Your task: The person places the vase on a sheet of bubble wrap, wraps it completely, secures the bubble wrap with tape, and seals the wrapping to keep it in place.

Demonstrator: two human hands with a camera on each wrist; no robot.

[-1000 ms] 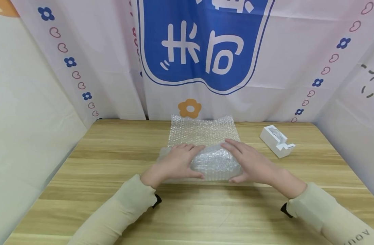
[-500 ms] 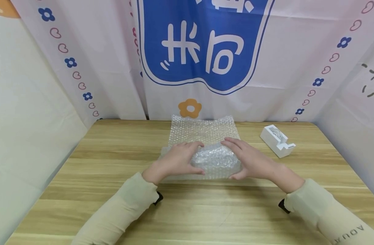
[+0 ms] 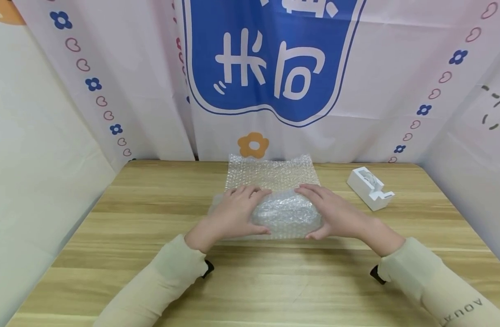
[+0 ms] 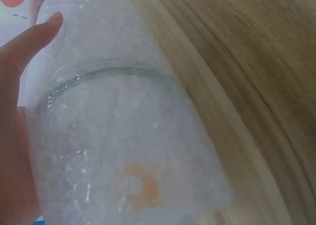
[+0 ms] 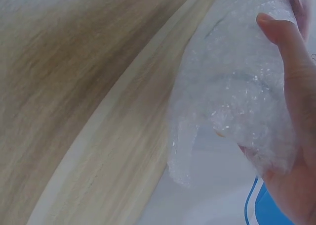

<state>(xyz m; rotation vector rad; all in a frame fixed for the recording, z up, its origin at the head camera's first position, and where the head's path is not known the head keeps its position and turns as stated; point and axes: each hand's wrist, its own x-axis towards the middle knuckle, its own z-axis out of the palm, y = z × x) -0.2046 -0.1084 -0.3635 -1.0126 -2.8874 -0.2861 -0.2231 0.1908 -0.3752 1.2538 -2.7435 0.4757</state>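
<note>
A roll of bubble wrap [image 3: 288, 213] lies across the middle of the table, its flat unrolled sheet [image 3: 272, 175] stretching behind it to the back edge. Through the layers in the left wrist view, a curved, greenish, glass-like rim [image 4: 116, 71] shows; the rest of what is inside is blurred. My left hand [image 3: 235, 213] grips the roll's left part, thumb at the front and fingers over the top. Around the right end curls my right hand [image 3: 340, 213], thumb low on the near side. In the right wrist view, a loose wrap edge [image 5: 182, 156] hangs at that end.
A white tape dispenser [image 3: 370, 188] with a clear roll stands at the back right of the wooden table [image 3: 274, 286]. Behind the table hangs a printed curtain [image 3: 368, 104], close to the sheet's far edge.
Both hands and the roll have shifted very slightly away from me. My left fingers have drawn together and then spread over the roll again. The tape dispenser stays put.
</note>
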